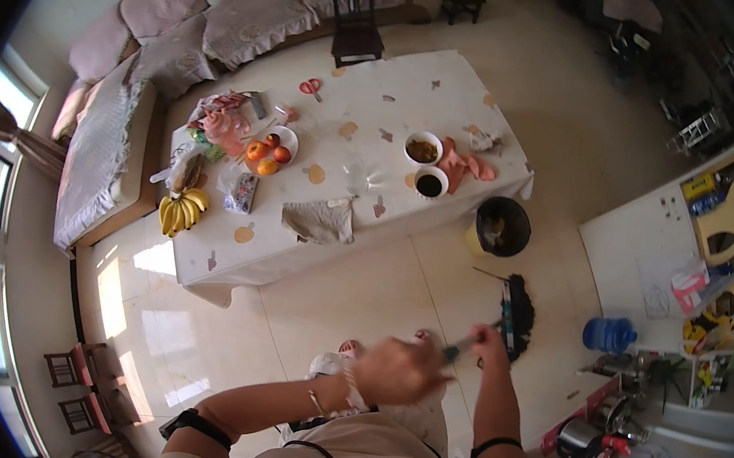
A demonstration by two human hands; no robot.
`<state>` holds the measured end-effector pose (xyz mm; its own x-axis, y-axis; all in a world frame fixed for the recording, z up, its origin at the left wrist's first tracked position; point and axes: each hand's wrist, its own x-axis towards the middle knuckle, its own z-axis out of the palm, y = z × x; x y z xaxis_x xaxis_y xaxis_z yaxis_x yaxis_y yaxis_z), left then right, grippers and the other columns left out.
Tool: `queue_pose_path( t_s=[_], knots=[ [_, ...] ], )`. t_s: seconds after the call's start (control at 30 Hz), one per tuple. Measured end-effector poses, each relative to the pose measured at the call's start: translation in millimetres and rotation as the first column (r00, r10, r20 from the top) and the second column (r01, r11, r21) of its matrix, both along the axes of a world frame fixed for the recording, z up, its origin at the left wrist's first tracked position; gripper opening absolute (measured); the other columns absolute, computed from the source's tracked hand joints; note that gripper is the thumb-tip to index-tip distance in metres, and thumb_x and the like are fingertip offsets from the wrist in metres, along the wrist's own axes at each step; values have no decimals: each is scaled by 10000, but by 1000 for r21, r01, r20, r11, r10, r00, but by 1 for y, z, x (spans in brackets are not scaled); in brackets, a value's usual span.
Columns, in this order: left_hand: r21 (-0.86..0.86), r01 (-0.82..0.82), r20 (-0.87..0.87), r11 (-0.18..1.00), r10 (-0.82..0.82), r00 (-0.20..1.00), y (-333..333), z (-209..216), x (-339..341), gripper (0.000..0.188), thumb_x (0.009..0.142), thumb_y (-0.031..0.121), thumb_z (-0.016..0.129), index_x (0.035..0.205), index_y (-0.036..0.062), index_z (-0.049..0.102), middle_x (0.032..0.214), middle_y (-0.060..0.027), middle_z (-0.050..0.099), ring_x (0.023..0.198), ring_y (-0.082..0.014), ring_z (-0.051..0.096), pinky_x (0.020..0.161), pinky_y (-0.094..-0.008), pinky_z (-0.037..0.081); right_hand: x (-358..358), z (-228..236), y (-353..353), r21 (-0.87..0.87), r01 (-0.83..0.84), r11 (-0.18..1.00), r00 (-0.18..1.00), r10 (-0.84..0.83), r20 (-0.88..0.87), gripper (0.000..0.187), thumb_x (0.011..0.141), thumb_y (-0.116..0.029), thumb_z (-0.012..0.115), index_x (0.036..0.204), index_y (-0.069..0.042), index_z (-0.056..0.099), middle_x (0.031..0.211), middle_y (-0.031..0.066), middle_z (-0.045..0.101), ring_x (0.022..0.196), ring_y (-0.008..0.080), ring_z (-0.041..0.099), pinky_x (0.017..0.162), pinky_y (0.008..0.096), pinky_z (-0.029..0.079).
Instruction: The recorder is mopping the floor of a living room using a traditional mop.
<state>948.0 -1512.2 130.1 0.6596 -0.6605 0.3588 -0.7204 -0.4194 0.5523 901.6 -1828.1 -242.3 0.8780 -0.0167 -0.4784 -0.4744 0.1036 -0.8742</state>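
Tiled floor below, both hands [438,359] clamped together on a broom handle [470,340].

**Both hands raised in front of the chest**

Both forearms rise from the near edge. The left hand [401,370] crosses toward the right, blurred, fingers curled, bracelets at its wrist and a dark watch lower on the arm. The right hand [488,338] sits farther, closed, a dark band on its forearm.
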Motion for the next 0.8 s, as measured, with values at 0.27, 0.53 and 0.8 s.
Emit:
queue_pose_path(
  t_s=[0.27,0.53,0.8],
  knots=[
    [-151,98,-892,984,-178,414,-80,-45,23,320,854,288,489,1039,35,552,698,-60,640,569,-124,574,547,-253,456,20,93,-198,740,661,121,735,95,-672,186,871,-113,423,710,-37,368,534,32,404,440,107,437,448,223,486],
    [325,-599,-944,732,206,-259,-40,-178,47,365,790,300,585,1049,46,541,831,-66,642,559,-110,541,500,-223,455,3,164,-299,493,853,171,517,-147,-843,313,842,-201,519,905,38,328,508,-4,396,374,108,441,402,215,499],
    [513,-773,-847,372,362,-388,24,-261,115,810,636,206,752,1261,128,244,826,-72,593,661,-159,566,531,-293,473,12,170,-306,410,893,183,440,-176,-880,385,841,-242,524,909,84,331,470,-4,401,337,114,434,387,200,499]
  ],
)
